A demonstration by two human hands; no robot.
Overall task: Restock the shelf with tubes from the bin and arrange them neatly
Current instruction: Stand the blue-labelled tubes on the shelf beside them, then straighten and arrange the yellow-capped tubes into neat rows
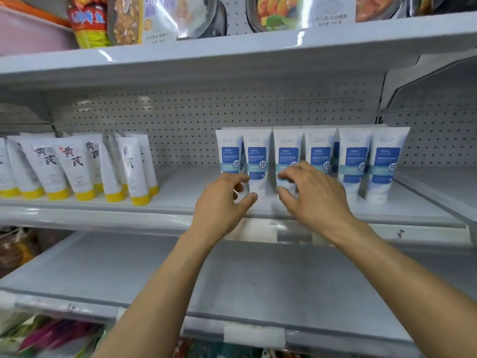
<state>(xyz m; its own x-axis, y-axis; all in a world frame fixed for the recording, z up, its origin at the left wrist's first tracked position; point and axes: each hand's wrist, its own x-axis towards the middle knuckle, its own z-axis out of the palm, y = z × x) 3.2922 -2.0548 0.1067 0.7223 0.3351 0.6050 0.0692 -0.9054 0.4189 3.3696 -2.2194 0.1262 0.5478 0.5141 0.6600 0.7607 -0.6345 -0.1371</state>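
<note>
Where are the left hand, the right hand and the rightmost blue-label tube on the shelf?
left hand [219, 202], head view, on the back of the hand.
right hand [313, 195], head view, on the back of the hand.
rightmost blue-label tube [386, 161], head view, on its blue label.

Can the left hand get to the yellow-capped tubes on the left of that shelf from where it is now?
Probably yes. The left hand sits at the blue-label tubes, and the shelf between them and the yellow-capped tubes is bare, with nothing blocking a sideways reach.
</note>
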